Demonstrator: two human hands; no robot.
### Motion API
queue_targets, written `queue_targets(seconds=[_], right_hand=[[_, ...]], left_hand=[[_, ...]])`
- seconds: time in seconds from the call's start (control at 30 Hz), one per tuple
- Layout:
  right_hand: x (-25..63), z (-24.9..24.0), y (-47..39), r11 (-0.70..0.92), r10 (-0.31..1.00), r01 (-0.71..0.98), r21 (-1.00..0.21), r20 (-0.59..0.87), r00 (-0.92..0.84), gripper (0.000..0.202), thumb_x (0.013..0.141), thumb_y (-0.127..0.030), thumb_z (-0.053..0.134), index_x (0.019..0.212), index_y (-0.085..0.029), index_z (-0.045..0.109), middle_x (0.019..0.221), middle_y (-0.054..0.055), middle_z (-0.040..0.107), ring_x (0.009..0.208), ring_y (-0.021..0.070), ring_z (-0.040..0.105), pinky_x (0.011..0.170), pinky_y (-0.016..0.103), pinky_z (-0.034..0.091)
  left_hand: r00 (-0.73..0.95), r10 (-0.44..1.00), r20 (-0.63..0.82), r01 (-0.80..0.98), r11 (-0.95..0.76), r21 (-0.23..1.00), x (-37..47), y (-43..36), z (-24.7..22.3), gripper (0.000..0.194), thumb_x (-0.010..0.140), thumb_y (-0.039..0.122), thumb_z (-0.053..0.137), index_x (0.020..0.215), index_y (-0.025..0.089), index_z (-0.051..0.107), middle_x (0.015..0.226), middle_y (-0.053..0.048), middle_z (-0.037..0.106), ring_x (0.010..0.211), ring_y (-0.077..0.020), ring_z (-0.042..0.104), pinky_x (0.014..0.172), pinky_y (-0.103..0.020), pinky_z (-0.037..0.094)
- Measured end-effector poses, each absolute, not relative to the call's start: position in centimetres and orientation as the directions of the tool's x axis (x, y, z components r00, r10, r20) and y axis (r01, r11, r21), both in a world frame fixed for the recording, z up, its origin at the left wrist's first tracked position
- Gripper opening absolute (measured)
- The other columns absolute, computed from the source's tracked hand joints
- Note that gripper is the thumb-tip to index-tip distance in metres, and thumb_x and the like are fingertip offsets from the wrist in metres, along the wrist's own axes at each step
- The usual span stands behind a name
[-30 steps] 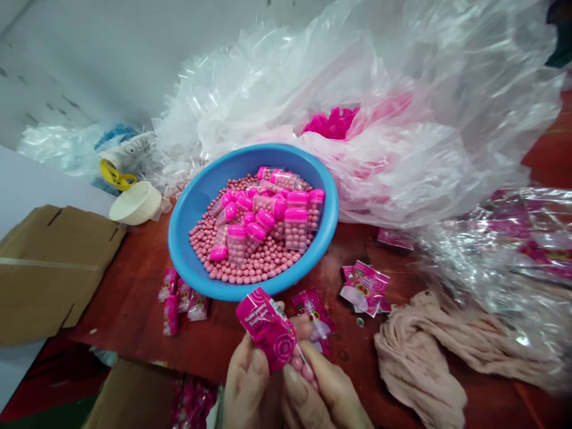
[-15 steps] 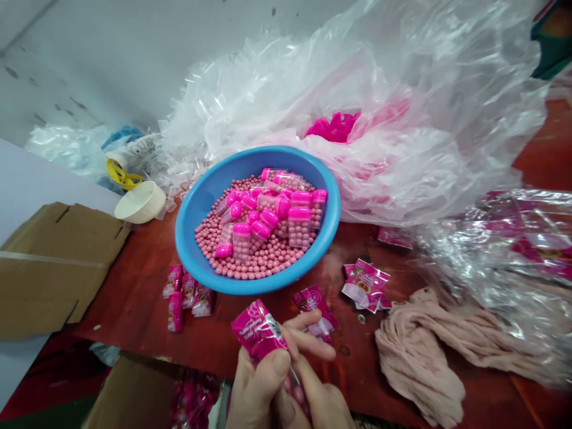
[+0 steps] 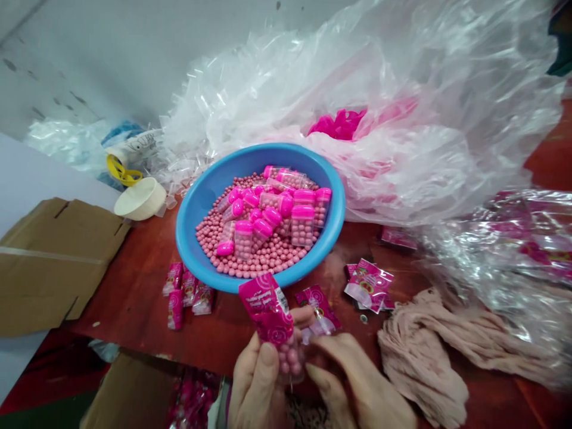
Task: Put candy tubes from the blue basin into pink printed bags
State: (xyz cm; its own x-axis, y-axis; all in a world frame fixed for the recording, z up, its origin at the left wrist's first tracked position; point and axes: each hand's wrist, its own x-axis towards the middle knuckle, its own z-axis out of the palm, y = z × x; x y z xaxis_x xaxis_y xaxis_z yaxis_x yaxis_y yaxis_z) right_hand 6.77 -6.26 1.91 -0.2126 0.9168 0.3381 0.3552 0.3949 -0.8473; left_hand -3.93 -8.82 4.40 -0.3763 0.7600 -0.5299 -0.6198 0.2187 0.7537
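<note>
My left hand (image 3: 257,381) is closed around a small clear jar of pink gumballs (image 3: 289,360). A printed magenta wrapper (image 3: 267,307) covers the jar's upper part, tilted up and to the left. Close by on the right is my right hand (image 3: 357,381), slightly blurred, with thumb and forefinger parted and nothing visible between them. Beyond both hands stands a blue basin (image 3: 333,238) of loose pink gumballs (image 3: 250,268), with several filled, pink-capped jars (image 3: 302,225) lying on top. A flat magenta wrapper (image 3: 319,310) lies just behind my hands.
Several wrapped jars (image 3: 175,310) lie at the left on the red-brown table (image 3: 134,298). More wrappers (image 3: 370,285) and a beige cloth (image 3: 420,351) are on the right. Large clear plastic bags (image 3: 402,149) fill the back. Cardboard (image 3: 53,268) and a tape roll (image 3: 140,199) sit left.
My right hand has come off the jar and moved right. My left hand has raised the jar slightly, so the gumballs below the wrapper show more.
</note>
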Motion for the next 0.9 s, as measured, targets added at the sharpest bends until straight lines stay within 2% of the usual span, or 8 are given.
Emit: queue_targets(seconds=[0.13, 0.2, 0.3, 0.4, 0.53, 0.6, 0.73, 0.9], right_hand=[[8.4, 2.0, -4.9, 0.639, 0.763, 0.527, -0.560, 0.547, -0.344, 0.025, 0.096, -0.025, 0.045, 0.108, -0.014, 0.064, 0.082, 0.008, 0.073, 0.073, 0.0163, 0.072, 0.068, 0.022, 0.058], [8.9, 1.9, -4.6, 0.703, 0.697, 0.552, -0.448, 0.585, -0.414, 0.026, 0.096, -0.020, 0.043, 0.109, -0.011, 0.064, 0.085, 0.010, 0.075, 0.076, 0.0187, 0.073, 0.070, 0.025, 0.060], [9.0, 1.8, -4.6, 0.725, 0.666, 0.588, -0.360, 0.586, -0.462, 0.028, 0.095, -0.017, 0.042, 0.110, -0.009, 0.064, 0.089, 0.010, 0.077, 0.079, 0.0219, 0.073, 0.068, 0.029, 0.062], [8.5, 1.9, -4.6, 0.723, 0.651, 0.601, -0.341, 0.627, -0.428, 0.034, 0.095, -0.012, 0.035, 0.103, -0.008, 0.067, 0.083, 0.009, 0.077, 0.076, 0.0215, 0.073, 0.070, 0.031, 0.061], [7.5, 1.9, -4.4, 0.678, 0.659, 0.630, -0.379, 0.693, -0.293, 0.045, 0.093, -0.008, 0.024, 0.094, -0.010, 0.069, 0.072, 0.011, 0.073, 0.071, 0.0231, 0.069, 0.070, 0.035, 0.058], [7.5, 2.0, -4.1, 0.711, 0.623, 0.605, -0.358, 0.719, -0.308, 0.043, 0.091, -0.007, 0.025, 0.095, -0.008, 0.068, 0.071, 0.012, 0.072, 0.070, 0.0240, 0.067, 0.070, 0.037, 0.057], [8.0, 2.7, -3.1, 0.799, 0.540, 0.533, -0.279, 0.722, -0.432, 0.038, 0.088, -0.001, 0.027, 0.094, -0.007, 0.065, 0.075, 0.012, 0.072, 0.072, 0.0239, 0.065, 0.075, 0.038, 0.054], [7.9, 3.1, -2.2, 0.813, 0.544, 0.488, -0.317, 0.713, -0.442, 0.040, 0.093, -0.005, 0.024, 0.091, -0.009, 0.064, 0.067, 0.009, 0.069, 0.063, 0.0205, 0.062, 0.070, 0.034, 0.054]], left_hand=[[-0.437, 0.701, -0.563, -0.579, 0.259, 0.773, -3.4, -8.8, 4.8, 0.030, 0.069, 0.045, 0.075, 0.077, 0.017, 0.075, 0.069, -0.006, 0.073, 0.068, -0.0182, 0.067, 0.064, -0.024, 0.053], [-0.437, 0.691, -0.576, -0.568, 0.284, 0.772, -3.0, -8.6, 5.1, 0.031, 0.065, 0.046, 0.078, 0.073, 0.016, 0.075, 0.062, -0.003, 0.070, 0.058, -0.0127, 0.062, 0.056, -0.019, 0.050], [-0.426, 0.665, -0.613, -0.544, 0.354, 0.761, -2.7, -8.1, 5.6, 0.036, 0.057, 0.048, 0.082, 0.067, 0.015, 0.072, 0.053, 0.001, 0.062, 0.047, -0.0070, 0.052, 0.044, -0.014, 0.042], [-0.392, 0.676, -0.624, -0.471, 0.435, 0.767, -3.1, -7.6, 5.9, 0.040, 0.055, 0.051, 0.082, 0.065, 0.014, 0.070, 0.049, 0.003, 0.056, 0.039, -0.0052, 0.047, 0.038, -0.014, 0.038], [-0.366, 0.704, -0.609, -0.268, 0.546, 0.793, -3.7, -7.6, 6.0, 0.043, 0.064, 0.057, 0.072, 0.067, 0.015, 0.066, 0.044, 0.005, 0.051, 0.034, -0.0043, 0.043, 0.034, -0.012, 0.031], [-0.373, 0.706, -0.601, -0.229, 0.558, 0.798, -3.9, -7.7, 6.0, 0.043, 0.066, 0.057, 0.071, 0.074, 0.015, 0.067, 0.046, 0.004, 0.053, 0.035, -0.0041, 0.043, 0.036, -0.012, 0.034], [-0.403, 0.689, -0.602, -0.283, 0.532, 0.798, -3.7, -7.4, 6.5, 0.040, 0.065, 0.052, 0.075, 0.078, 0.015, 0.069, 0.049, 0.004, 0.053, 0.041, -0.0068, 0.049, 0.044, -0.015, 0.044], [-0.380, 0.702, -0.603, -0.381, 0.475, 0.793, -3.6, -6.9, 7.2, 0.030, 0.067, 0.044, 0.077, 0.069, 0.015, 0.068, 0.047, 0.004, 0.051, 0.039, -0.0062, 0.049, 0.040, -0.014, 0.041]])
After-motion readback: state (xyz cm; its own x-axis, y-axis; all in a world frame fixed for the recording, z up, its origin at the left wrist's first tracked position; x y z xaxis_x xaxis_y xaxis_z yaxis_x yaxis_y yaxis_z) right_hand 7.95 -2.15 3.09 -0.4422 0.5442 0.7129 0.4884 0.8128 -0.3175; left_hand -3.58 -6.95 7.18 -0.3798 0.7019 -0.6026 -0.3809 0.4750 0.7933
